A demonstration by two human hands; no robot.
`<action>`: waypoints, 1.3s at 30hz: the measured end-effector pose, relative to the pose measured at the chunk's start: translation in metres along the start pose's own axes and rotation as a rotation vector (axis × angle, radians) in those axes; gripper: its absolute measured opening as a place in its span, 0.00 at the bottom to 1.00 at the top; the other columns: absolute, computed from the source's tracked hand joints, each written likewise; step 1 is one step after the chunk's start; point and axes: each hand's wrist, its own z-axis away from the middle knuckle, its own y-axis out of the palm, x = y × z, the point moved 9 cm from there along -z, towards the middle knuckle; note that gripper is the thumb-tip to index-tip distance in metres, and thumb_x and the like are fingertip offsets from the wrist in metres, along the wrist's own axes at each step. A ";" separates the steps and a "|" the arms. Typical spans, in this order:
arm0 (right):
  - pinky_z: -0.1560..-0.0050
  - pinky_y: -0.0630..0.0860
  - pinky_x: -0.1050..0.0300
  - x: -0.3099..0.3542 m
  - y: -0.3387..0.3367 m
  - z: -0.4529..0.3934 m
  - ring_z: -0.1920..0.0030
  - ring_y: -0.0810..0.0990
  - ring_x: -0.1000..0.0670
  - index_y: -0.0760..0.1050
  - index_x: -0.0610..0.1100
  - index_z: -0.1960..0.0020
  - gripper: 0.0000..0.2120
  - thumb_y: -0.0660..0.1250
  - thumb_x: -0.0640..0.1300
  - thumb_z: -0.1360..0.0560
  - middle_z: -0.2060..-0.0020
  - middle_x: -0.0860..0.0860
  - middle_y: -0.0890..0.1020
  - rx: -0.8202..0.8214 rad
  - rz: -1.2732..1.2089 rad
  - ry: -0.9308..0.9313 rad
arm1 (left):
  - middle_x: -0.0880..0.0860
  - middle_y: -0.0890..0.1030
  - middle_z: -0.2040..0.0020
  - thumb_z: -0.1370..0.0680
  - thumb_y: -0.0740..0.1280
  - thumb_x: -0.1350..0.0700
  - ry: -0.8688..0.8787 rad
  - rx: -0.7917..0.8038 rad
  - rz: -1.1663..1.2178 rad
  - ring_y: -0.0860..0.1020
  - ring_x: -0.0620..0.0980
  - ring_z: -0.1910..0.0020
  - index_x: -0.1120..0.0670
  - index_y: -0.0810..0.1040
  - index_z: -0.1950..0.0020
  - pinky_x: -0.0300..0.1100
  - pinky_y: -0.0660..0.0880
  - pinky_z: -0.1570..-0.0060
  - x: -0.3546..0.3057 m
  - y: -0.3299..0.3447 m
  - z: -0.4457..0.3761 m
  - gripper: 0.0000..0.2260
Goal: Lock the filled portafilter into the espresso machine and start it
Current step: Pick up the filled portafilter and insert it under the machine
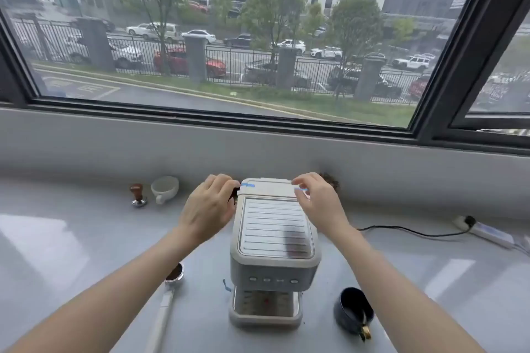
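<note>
Both hands are up at the back of the espresso machine [274, 241], right by the water tank [268, 188] with its strips of blue tape. The left hand [208, 209] sits at the rear left corner, fingers curled around a small dark knob or fitting that is mostly hidden; it seems to be gripping it, though I cannot tell how firmly. The right hand [317, 200] hovers over the rear right corner with fingers loosely bent and nothing held, fingertips at the tank's edge. My read is that this is a check or adjustment of the tank or a side control ahead of the brew, not the locking itself.

And where is the portafilter [169, 292]? Lying on the surface just left of the machine, near its front, basket full of dark grounds facing up and pale handle pointing back toward the person. Flat like that, the grounds stay put and the handle is ready to grab. It is not locked in yet.

Up front, the button row [272, 280] faces the person above the drip tray [265, 306], and a dark cup [352, 311] lies on its side to the right. Farther back on the left stand a wooden-handled tamper [138, 195] and a white cup [164, 188], both out of the way. The power cord [413, 231] runs off right to a power strip [487, 233].

Judging from here, most of the task remains.
</note>
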 end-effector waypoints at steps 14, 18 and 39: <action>0.38 0.65 0.57 -0.034 0.067 0.023 0.35 0.71 0.48 0.74 0.44 0.38 0.15 0.58 0.40 0.23 0.37 0.49 0.77 0.118 0.210 0.077 | 0.58 0.74 0.63 0.40 0.66 0.72 -0.249 0.496 -0.107 0.71 0.58 0.72 0.58 0.71 0.58 0.43 0.66 0.80 0.066 0.121 0.196 0.15; 0.37 0.64 0.57 -0.035 0.073 0.023 0.34 0.69 0.48 0.73 0.43 0.36 0.16 0.56 0.41 0.22 0.35 0.50 0.75 0.139 0.218 0.059 | 0.57 0.73 0.66 0.46 0.74 0.72 -0.376 0.629 -0.182 0.62 0.54 0.74 0.61 0.76 0.59 0.40 0.54 0.77 0.084 0.139 0.244 0.19; 0.36 0.64 0.56 -0.064 0.077 0.031 0.27 0.60 0.51 0.71 0.54 0.33 0.20 0.61 0.55 0.24 0.26 0.51 0.59 0.135 0.003 0.274 | 0.56 0.76 0.68 0.24 0.62 0.59 -1.036 0.651 0.213 0.76 0.58 0.69 0.55 0.68 0.51 0.44 0.65 0.73 0.081 0.138 0.316 0.04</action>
